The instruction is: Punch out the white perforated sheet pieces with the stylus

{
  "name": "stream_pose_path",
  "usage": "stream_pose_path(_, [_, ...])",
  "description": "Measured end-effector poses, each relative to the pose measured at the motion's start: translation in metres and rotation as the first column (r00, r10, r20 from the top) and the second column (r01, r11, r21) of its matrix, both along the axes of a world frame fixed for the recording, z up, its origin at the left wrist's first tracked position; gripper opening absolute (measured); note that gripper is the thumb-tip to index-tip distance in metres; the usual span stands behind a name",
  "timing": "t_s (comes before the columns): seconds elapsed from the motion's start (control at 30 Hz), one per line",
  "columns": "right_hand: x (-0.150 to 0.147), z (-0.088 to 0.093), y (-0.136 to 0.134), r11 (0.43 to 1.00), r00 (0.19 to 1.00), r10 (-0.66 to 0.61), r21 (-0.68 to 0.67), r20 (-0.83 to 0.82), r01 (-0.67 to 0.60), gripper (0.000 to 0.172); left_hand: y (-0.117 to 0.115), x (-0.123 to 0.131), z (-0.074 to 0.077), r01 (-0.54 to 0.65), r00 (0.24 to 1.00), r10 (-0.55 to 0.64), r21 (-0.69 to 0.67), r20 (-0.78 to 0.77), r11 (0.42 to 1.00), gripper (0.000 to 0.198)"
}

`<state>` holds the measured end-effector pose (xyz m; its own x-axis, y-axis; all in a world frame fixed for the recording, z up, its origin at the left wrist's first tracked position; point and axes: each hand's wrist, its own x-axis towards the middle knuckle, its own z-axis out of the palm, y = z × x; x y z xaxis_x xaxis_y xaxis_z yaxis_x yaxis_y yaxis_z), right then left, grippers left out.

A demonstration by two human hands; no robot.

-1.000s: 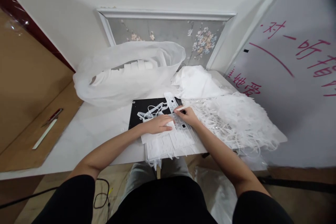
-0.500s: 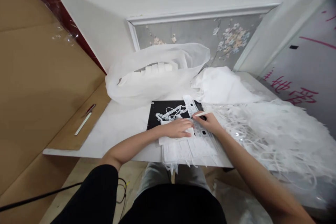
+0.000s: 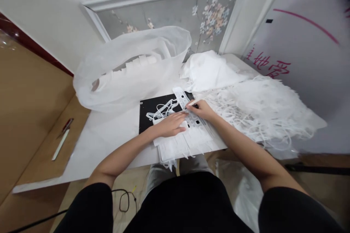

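We find the right hand (image 3: 201,110) closed, its fingers pinching a thin white tool (image 3: 190,103) near the tip. The tip rests on a perforated white sheet (image 3: 191,117). We cannot tell what kind of tool it is.

The left hand (image 3: 171,125) lies flat, fingers spread and pressing down on the same sheet just beside the right hand. It pinches nothing.

The perforated sheet runs from the far edge of a black mat (image 3: 149,105) back towards the person. It shows rows of small cut-outs, through some of which the dark mat shows. Its near part lies on top of a stack of white sheets (image 3: 177,147), which overhangs the near edge of the white table (image 3: 104,140).

A tangle of white offcuts (image 3: 161,110) lies on the mat, just beyond the left hand's fingertips.

To the right of the right hand, a large heap of white strips (image 3: 259,107) covers that end of the table. A folded white sheet (image 3: 209,71) lies behind the heap.

Behind the mat stands a translucent plastic bag (image 3: 128,67), open at the top, with white pieces inside.

At far left, a brown board (image 3: 41,160) carries a red and white pen-like item (image 3: 62,139), well apart from both hands.

A white panel with red writing (image 3: 298,47) leans at the right.
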<state>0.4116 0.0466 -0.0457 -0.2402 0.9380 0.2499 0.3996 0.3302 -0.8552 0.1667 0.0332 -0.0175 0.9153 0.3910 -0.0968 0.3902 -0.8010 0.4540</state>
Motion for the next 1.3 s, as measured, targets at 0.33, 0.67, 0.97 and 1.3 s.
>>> stream_pose_path(0.33, [0.003, -0.009, 0.006, 0.999, 0.999, 0.039, 0.013, 0.026, -0.039, 0.022, 0.000, 0.001, -0.001, 0.043, 0.997, -0.038, 0.067, -0.068, 0.997, 0.076])
stream_pose_path(0.67, [0.002, -0.008, 0.009, 0.989, 0.993, 0.097, 0.104, 0.072, -0.105, 0.020, 0.003, -0.001, -0.009, 0.036, 0.999, -0.036, 0.071, -0.001, 0.997, 0.073])
stream_pose_path(0.97, [0.003, -0.020, 0.009, 0.956, 0.964, 0.060, 0.263, 0.260, -0.130, 0.022, 0.004, -0.001, -0.009, 0.040, 0.997, -0.044, 0.060, 0.063, 0.997, 0.072])
stream_pose_path(1.3, [-0.002, -0.014, 0.003, 0.854, 0.808, -0.015, 0.428, 0.589, -0.297, 0.020, 0.008, 0.002, -0.015, 0.060, 0.993, -0.064, 0.038, 0.104, 0.997, 0.078])
